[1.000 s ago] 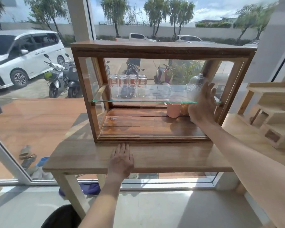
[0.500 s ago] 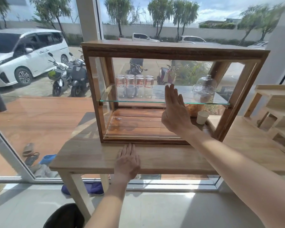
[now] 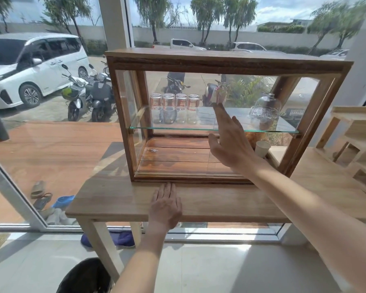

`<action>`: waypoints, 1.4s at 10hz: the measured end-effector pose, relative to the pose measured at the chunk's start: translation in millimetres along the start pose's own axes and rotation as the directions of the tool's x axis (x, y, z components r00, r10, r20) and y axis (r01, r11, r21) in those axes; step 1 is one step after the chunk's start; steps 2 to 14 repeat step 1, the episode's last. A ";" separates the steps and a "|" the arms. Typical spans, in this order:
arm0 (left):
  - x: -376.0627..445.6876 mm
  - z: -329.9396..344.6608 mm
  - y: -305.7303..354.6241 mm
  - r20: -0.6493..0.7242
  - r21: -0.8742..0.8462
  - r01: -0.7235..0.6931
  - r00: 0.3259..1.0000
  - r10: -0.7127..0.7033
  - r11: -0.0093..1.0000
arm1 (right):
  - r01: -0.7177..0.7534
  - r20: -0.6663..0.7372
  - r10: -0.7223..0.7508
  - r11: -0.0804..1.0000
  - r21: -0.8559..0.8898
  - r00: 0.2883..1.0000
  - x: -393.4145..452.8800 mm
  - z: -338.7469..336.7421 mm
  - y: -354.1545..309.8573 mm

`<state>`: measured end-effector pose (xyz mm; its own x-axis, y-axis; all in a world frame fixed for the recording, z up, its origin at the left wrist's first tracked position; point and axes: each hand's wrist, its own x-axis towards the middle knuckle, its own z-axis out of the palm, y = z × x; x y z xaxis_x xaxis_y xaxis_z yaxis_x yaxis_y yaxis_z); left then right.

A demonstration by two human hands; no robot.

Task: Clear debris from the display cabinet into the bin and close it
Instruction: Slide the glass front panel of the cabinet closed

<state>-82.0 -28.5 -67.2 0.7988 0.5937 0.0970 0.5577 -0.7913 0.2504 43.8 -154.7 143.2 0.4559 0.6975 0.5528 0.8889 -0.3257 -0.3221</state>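
While we are looking down at the desk (image 3: 118, 199), our left hand (image 3: 166, 206) is lying flat and released on its front edge, fingers reaching toward the base of the display cabinet (image 3: 226, 60). We are seeing the bin (image 3: 87, 275) on the floor below the desk's front left corner. Four glasses (image 3: 174, 107) are standing on the left of the cabinet's glass shelf (image 3: 178, 129). Our right hand (image 3: 230, 142) is spreading open, palm against the cabinet's front glass, gripping nothing. A paper cup (image 3: 262, 148) is sitting at the cabinet's right end.
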 end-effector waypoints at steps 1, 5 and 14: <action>0.5 -1.5 1.0 -0.035 -0.003 0.006 0.999 -0.006 1.000 | 0.122 -0.249 -0.094 0.988 0.097 0.964 -29.3 -74.3 -16.2; 0.5 -1.5 1.0 -0.035 -0.003 0.006 0.999 -0.006 1.000 | 0.122 -0.249 -0.094 0.988 0.097 0.964 -29.3 -74.3 -16.2; 0.5 -1.5 1.0 -0.035 -0.003 0.006 0.999 -0.006 1.000 | 0.122 -0.249 -0.094 0.988 0.097 0.964 -29.3 -74.3 -16.2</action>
